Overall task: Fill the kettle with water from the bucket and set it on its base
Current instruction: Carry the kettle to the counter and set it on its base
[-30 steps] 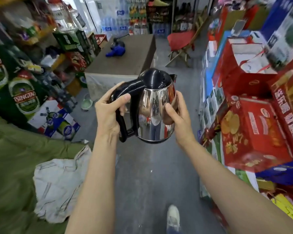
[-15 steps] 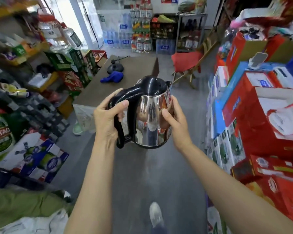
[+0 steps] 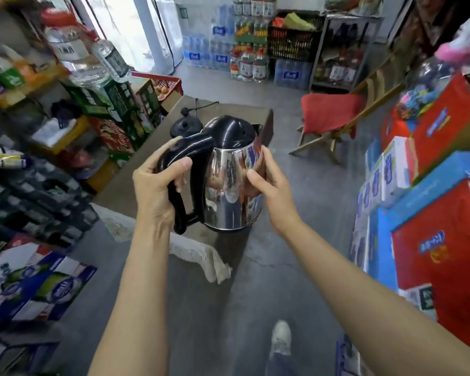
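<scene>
A shiny steel kettle (image 3: pixel 229 191) with a black lid and black handle is held upright in the air at mid-frame. My left hand (image 3: pixel 158 185) is wrapped around the handle. My right hand (image 3: pixel 266 185) presses flat against the kettle's right side. Just beyond the kettle, its round black base (image 3: pixel 184 128) with a cord sits on a brown table (image 3: pixel 136 183). No bucket is in view.
Stacked drink crates and boxes (image 3: pixel 33 283) line the left side. Red and blue cartons (image 3: pixel 432 213) are piled on the right. A folding chair with a red seat (image 3: pixel 329 115) stands past the table. Bottled water packs (image 3: pixel 220 55) fill the back wall. My shoe (image 3: pixel 281 339) is on the grey floor.
I have walked forward along the aisle with the kettle held in both hands. The table and the black base are now much closer, right behind the kettle.
</scene>
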A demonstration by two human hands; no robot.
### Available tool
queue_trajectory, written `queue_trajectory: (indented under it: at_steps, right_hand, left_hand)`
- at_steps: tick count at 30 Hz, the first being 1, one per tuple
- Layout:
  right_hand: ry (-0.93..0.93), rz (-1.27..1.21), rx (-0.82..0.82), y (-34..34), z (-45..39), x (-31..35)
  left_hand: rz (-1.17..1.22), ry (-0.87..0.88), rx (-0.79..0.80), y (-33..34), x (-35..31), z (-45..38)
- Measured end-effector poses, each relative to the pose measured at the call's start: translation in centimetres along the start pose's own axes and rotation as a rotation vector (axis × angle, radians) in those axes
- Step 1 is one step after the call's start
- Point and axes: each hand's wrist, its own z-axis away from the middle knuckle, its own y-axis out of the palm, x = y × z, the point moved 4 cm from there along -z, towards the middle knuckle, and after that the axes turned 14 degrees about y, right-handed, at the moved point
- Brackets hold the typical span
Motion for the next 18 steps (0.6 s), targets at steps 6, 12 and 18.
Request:
queue_trajectory:
  at_steps: [6,12,18]
  right_hand:
    - [0.062,0.044,0.12,-0.9,-12.0,0.9]
    - [0.096,0.1,0.233,0.7,-23.3,1.6]
    - [0.129,0.171,0.286,4.1,-34.9,2.4]
  left_hand:
    - [-0.017,0.007,-0.117,1.1,5.9,-7.6]
    - [-0.053,0.034,-0.229,0.9,10.3,-16.0]
    - [-0.092,0.035,-0.316,-1.5,14.9,-25.2]
